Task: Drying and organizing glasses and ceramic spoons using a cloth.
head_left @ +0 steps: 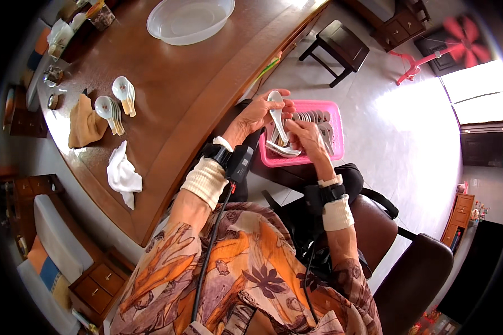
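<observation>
Over the basket, my left hand (257,114) grips a white soup spoon (278,119), bowl end up and handle pointing down. Beside that handle my right hand (307,138) is curled closed; what its fingers hold, if anything, is hidden. Below both hands is a pink plastic basket (336,149) with several spoons in it. A row of spoons (313,116) lies at its far side, and other white spoons (282,149) lie near its front left. Two nested stacks of white spoons, one stack (108,114) nearer and another stack (124,95) behind it, rest on the table.
The brown wooden table (167,106) fills the left side. On it are a brown cloth (86,124), a white cloth (123,174), a clear plastic basin (190,21) and small jars (53,75). A dark stool (337,49) and a red fan (465,43) stand at the far right.
</observation>
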Action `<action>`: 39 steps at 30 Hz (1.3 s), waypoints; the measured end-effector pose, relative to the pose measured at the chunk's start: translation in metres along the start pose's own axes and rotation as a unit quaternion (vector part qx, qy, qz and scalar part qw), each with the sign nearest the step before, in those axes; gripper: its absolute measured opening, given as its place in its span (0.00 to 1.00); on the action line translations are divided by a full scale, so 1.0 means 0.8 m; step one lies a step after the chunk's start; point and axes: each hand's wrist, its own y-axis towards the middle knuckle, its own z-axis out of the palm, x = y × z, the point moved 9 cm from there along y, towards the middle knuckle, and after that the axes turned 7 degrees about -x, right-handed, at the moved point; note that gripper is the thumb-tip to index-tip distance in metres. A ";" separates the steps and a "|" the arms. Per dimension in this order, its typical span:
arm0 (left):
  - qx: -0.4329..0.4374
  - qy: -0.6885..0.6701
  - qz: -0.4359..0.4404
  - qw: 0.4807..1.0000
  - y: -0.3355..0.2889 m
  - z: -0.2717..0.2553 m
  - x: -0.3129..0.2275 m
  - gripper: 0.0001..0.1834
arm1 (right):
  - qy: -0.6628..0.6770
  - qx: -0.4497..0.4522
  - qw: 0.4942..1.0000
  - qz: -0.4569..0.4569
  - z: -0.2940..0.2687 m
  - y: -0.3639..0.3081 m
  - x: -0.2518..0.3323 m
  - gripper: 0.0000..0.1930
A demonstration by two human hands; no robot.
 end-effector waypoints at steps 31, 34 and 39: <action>0.032 -0.019 -0.020 0.999 0.004 0.016 0.006 0.26 | -0.369 -0.159 0.913 -0.071 -0.119 0.104 -0.224 0.15; 0.022 -0.014 -0.018 0.999 0.001 0.012 0.000 0.26 | -0.362 -0.145 0.919 -0.066 -0.118 0.115 -0.234 0.13; 0.021 -0.022 -0.019 0.999 -0.001 0.012 -0.004 0.26 | -0.323 -0.130 0.929 -0.126 -0.116 0.122 -0.221 0.14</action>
